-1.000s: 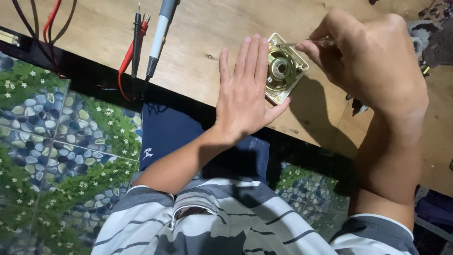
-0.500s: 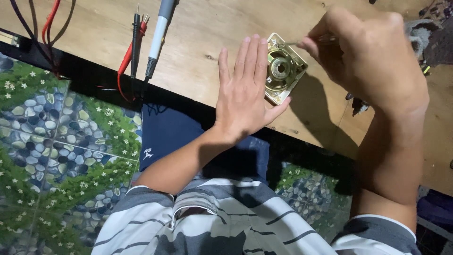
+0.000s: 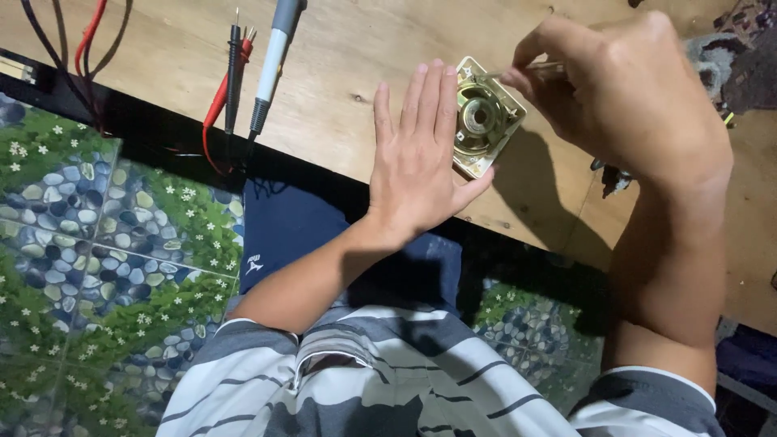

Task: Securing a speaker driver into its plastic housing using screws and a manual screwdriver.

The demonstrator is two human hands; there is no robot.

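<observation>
While the left hand (image 3: 421, 166) lies flat and open against a brass-coloured metal part (image 3: 483, 117), the right hand (image 3: 623, 89) pinches a thin tool (image 3: 526, 71); rigid, probably light, best steadied by its edges.

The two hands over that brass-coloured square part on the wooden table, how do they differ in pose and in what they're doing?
The left hand lies flat, fingers straight and together, pressed beside the square metal part; the right hand is curled in a pinch. The left hand holds nothing, while the right hand's grip is on a thin tool pointed at the part's top corner. The left hand sits on the part's left side, the right hand hovers at its upper right. Both are bare and work over the wooden table.
</observation>
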